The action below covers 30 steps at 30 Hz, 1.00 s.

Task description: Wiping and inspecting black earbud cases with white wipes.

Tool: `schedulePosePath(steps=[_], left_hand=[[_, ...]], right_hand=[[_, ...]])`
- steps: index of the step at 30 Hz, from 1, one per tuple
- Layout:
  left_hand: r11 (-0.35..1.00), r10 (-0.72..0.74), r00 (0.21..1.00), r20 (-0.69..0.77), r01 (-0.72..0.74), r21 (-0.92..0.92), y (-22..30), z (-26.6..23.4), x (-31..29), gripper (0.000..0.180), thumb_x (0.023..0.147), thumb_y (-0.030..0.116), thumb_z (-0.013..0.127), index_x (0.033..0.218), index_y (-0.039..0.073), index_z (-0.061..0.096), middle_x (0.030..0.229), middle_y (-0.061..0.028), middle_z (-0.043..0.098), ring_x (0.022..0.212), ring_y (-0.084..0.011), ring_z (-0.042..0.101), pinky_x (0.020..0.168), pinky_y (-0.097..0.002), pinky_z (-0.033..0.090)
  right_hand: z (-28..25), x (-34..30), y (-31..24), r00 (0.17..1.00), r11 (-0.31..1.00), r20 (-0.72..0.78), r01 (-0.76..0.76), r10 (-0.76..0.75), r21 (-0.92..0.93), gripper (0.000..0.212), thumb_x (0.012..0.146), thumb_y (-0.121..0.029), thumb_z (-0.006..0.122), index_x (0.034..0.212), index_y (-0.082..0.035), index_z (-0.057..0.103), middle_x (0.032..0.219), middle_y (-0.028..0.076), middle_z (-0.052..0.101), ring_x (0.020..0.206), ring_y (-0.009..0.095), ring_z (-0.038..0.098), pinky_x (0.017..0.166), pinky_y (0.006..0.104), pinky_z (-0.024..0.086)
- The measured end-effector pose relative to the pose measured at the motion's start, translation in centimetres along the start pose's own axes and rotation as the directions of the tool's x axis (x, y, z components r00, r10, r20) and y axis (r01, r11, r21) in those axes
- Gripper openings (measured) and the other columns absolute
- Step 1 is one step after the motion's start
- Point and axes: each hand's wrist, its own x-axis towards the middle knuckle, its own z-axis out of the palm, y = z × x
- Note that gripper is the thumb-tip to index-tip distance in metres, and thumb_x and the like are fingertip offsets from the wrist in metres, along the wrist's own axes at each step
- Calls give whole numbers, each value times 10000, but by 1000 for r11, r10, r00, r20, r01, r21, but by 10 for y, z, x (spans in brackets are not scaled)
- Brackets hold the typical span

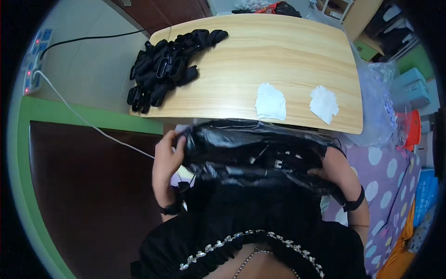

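Note:
A shiny black plastic bag (223, 139) lies across my lap, its mouth spread wide against the near edge of the table. My left hand (167, 156) grips the bag's left rim, thumb and fingers closed on the plastic. At the right side my right hand (332, 167) reaches into the bag, with its fingers partly hidden and blurred. Small black pieces with white parts (279, 163) show inside the bag. On the table's left part lies a heap of black, glossy-ended items (169, 67), whose kind I cannot make out.
The wood-grain table (260, 51) stands right ahead. Two white paper pieces (271, 101) lie near its front edge. A white cable (93, 125) runs from a power strip (37, 60) at the left. Clear plastic (378, 102) and a purple dotted cloth (381, 186) are at the right.

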Motion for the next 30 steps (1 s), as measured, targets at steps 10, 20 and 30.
schedulePosePath(steps=[10, 20, 30], left_hand=[[614, 191, 927, -323, 143, 776, 55, 12, 161, 485, 792, 532, 626, 982, 86, 626, 802, -126, 658, 700, -328, 643, 607, -394, 497], [950, 176, 834, -523, -5, 312, 10, -23, 154, 547, 883, 541, 526, 1094, 38, 553, 874, -177, 625, 807, -356, 603, 711, -424, 469], [987, 47, 663, -747, 84, 136, -106, -1, 184, 549, 931, 483, 439, 1107, -36, 477, 1045, -282, 569, 969, -439, 521, 879, -469, 368]], right_hand=[[-64, 55, 40, 780, 977, -626, 140, -9, 160, 209, 759, -160, 723, 898, -17, 660, 858, 68, 612, 715, 173, 564, 645, 266, 455], [-107, 88, 19, 836, 959, -484, 284, -259, -22, 411, 768, -282, 733, 1100, -70, 616, 1063, 83, 596, 901, 203, 568, 746, 296, 467], [-127, 357, -165, 767, 808, -305, 440, -565, -391, 1111, 463, -532, 853, 1399, -186, 363, 1382, 205, 374, 1268, 417, 349, 1048, 474, 327]])
